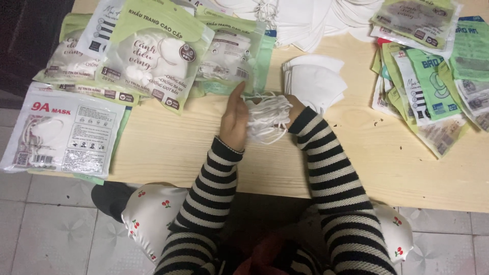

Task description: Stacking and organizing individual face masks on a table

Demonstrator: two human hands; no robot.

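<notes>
Stack of white face masks (267,118), folded flat, thin elastic ear loops bunched and tangled on the near face. Pressed between both hands above the wooden tabletop (168,147). Left hand (233,122) at 9 o'clock of the stack, fingers straight and closed against it; right hand (295,108) at 3 o'clock, fingers hidden behind.

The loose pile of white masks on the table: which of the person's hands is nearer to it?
Right. The right hand is beside the pile of white masks; the left hand is farther left, across the held mask bundle.
</notes>
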